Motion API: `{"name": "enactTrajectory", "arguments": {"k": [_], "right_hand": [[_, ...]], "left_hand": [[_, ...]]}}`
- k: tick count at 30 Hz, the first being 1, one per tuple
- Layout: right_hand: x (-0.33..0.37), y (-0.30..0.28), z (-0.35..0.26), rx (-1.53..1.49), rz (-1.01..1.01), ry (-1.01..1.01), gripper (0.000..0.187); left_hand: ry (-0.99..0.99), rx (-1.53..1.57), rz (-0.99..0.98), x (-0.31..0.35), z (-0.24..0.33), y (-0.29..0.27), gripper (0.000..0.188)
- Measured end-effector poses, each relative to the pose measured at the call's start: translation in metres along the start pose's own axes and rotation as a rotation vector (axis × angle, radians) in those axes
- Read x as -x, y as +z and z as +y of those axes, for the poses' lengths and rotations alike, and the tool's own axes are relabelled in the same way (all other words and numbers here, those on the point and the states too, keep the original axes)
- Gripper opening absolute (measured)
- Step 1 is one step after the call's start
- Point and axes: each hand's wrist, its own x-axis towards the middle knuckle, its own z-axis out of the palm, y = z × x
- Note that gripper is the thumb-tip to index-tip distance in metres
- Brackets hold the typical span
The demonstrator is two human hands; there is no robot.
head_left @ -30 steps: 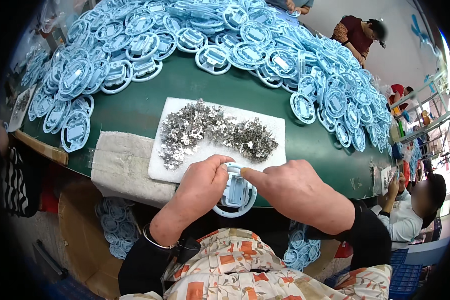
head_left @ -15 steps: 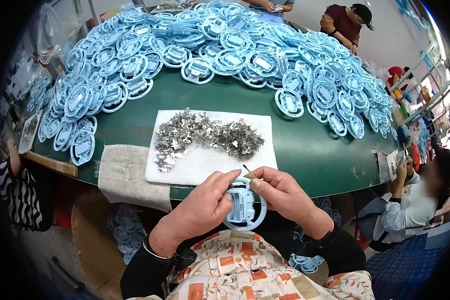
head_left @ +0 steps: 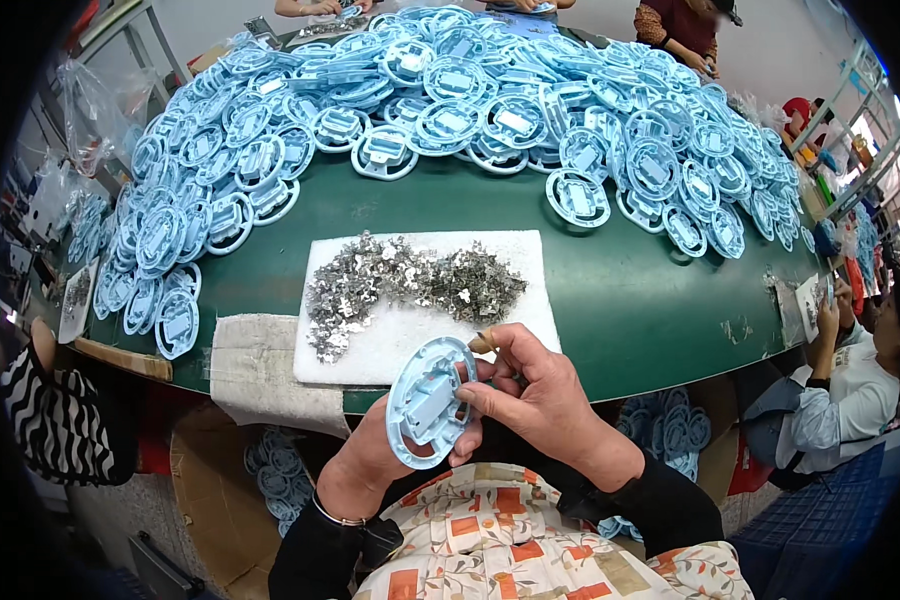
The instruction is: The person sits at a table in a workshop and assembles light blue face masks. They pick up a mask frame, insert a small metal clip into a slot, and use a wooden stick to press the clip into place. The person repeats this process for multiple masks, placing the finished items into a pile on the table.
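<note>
A light blue round plastic frame (head_left: 432, 402) with a raised rectangular middle is held tilted above the table's near edge. My left hand (head_left: 370, 450) grips it from behind and below, its fingers partly hidden by the frame. At the frame's right side is my right hand (head_left: 535, 395), its thumb pressed to the inner part and its other fingers curled. Its index fingertip has a brownish covering. Whatever is pinched there is too small to make out. Just beyond my hands, a pile of small silver metal clips (head_left: 410, 280) lies on a white foam sheet (head_left: 370, 370).
A large heap of similar blue frames (head_left: 450, 120) covers the far side of the green table (head_left: 650, 300). A pale cloth pad (head_left: 270, 365) hangs over the near edge. Cardboard boxes of blue frames (head_left: 275, 470) stand below. Other people (head_left: 840, 390) work around the table.
The blue frame has been turned over to its other face and moved left. My left hand has gone behind it. The thin dark-tipped tool by my right fingers no longer shows.
</note>
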Motion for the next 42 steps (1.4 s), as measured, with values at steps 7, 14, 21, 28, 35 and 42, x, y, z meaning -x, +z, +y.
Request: {"name": "enactTrajectory", "arguments": {"k": [7, 14, 21, 28, 35, 42], "right_hand": [[-0.007, 0.002, 0.001, -0.553, -0.24, 0.313, 0.038], [0.012, -0.032, 0.029, -0.16, -0.072, 0.05, 0.021], [0.017, -0.046, 0.051, -0.101, 0.032, -0.024, 0.018], [0.018, -0.056, 0.073, -0.12, 0.137, -0.053, 0.016], [0.02, -0.059, 0.073, -0.048, 0.143, -0.107, 0.015], [0.019, -0.055, 0.077, -0.098, 0.138, -0.138, 0.015]], "left_hand": [[-0.094, 0.282, -0.059, 0.019, -0.015, -0.026, 0.053], [-0.053, 0.323, 0.13, 0.132, 0.037, -0.055, 0.068], [-0.466, -1.396, 1.087, 0.363, 0.047, -0.16, 0.038], [0.059, -1.423, 1.007, 0.099, 0.127, -0.017, 0.022], [0.519, -1.987, 0.15, -0.204, 0.116, -0.009, 0.05], [0.209, -2.397, 0.174, -0.374, 0.117, 0.004, 0.102]]}}
